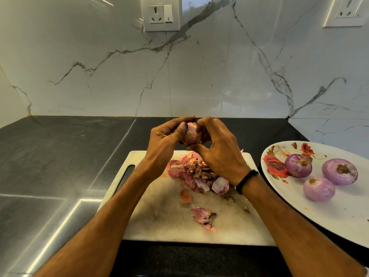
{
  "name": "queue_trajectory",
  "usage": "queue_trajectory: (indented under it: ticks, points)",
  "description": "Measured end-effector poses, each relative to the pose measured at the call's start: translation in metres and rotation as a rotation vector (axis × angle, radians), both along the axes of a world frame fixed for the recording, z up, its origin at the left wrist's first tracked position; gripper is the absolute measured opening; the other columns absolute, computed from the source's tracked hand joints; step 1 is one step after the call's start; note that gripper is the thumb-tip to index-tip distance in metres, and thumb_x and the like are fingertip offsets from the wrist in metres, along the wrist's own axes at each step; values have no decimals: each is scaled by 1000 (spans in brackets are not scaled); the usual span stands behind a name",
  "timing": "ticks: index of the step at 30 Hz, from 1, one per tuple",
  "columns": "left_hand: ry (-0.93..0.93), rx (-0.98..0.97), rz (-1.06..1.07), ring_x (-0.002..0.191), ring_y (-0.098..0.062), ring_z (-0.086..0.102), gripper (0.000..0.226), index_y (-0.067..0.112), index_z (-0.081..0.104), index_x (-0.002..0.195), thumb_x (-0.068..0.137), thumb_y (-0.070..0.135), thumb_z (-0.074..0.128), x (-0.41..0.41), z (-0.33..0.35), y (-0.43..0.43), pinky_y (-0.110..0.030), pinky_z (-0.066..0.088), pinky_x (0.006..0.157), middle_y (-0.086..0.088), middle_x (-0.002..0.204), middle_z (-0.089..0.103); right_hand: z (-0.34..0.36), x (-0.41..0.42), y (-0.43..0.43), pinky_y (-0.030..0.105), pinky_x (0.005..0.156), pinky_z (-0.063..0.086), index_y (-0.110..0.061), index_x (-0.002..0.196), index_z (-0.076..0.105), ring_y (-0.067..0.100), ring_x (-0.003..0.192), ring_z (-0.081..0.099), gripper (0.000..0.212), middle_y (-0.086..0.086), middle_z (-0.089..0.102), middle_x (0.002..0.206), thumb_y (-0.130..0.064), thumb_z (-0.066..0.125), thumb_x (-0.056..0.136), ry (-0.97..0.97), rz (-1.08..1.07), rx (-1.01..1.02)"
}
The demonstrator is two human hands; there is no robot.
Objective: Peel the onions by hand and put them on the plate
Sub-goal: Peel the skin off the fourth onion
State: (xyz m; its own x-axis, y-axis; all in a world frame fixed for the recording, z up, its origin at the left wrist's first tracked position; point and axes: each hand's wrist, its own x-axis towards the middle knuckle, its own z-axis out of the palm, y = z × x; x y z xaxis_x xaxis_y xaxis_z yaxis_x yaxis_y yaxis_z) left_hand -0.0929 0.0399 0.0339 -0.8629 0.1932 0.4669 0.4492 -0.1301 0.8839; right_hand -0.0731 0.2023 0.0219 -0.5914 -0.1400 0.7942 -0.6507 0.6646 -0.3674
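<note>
Dark stone counter (60, 156) meets a veined marble wall. Over our white cutting board (159, 222), above a heap of peels (196, 174), we hold one red onion (191, 134) aloft: our left hand (163, 142) curls around it, thumb pressed on top, while our right hand (217, 148) grips its other side. Three peeled onions (319, 177) sit on the floral plate (339, 216) at right.

A dark, glossy stone tabletop (60, 156) carries two things directly. A stained white cutting board (163, 216) lies flat on it, with the handle slot at its left end. Just right of the board sits a white, rose-printed plate (339, 212), its rim close to the board's right edge; whether they touch cannot be told.
</note>
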Motion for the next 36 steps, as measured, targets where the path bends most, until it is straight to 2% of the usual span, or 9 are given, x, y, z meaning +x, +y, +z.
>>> queue_trajectory:
  ticks: [4, 10, 20, 24, 29, 33, 36]
  points:
    - [-11, 19, 5, 115, -24, 64, 31, 21, 67, 117, 92, 31, 53, 0, 0, -1, -39, 57, 94, -2, 122, 68, -2, 0, -1, 3, 77, 42, -6, 104, 59, 12, 84, 54, 34, 9, 58, 100, -19, 80, 81, 4, -29, 0]
    - [-8, 17, -2, 116, -26, 64, 32, 18, 66, 120, 93, 29, 53, 0, 1, -1, -43, 56, 96, -8, 124, 68, -1, 0, 0, 2, 78, 45, -18, 117, 48, 12, 88, 59, 50, 8, 59, 107, -18, 81, 80, -8, 16, -15]
    - [-38, 52, 2, 114, -27, 65, 33, 17, 68, 118, 92, 31, 53, -2, 0, -3, -45, 57, 94, -3, 120, 69, -1, 1, 0, 15, 83, 51, -5, 106, 61, 15, 87, 59, 31, 11, 61, 102, -12, 79, 83, 29, -22, -14]
    - [-27, 46, -2, 114, -25, 65, 33, 16, 68, 118, 93, 30, 52, 0, 1, -2, -41, 57, 94, -4, 121, 69, 1, 2, 0, 3, 81, 47, -11, 120, 54, 15, 91, 62, 47, 9, 60, 109, -13, 81, 81, -10, 6, -33]
    - [-18, 36, 10, 113, -21, 67, 31, 18, 67, 120, 93, 27, 55, 1, 0, 2, -35, 58, 90, -1, 119, 70, 2, 3, -1, 1, 83, 45, -13, 129, 50, 14, 97, 61, 62, 10, 58, 118, -26, 83, 79, -44, 21, -63]
    - [-5, 14, 28, 113, -21, 66, 34, 20, 65, 122, 91, 28, 56, 3, 1, 4, -33, 58, 90, -2, 120, 69, 1, 2, 1, -2, 87, 40, -8, 132, 54, 13, 105, 55, 61, 12, 58, 122, -29, 79, 81, -55, -37, -67]
    - [-18, 8, 34, 112, -22, 66, 34, 18, 68, 119, 90, 33, 56, 5, 2, 4, -32, 58, 91, -5, 117, 70, -1, 1, 0, 1, 87, 40, -6, 129, 57, 15, 105, 56, 60, 12, 59, 119, -28, 82, 79, -50, -66, -52]
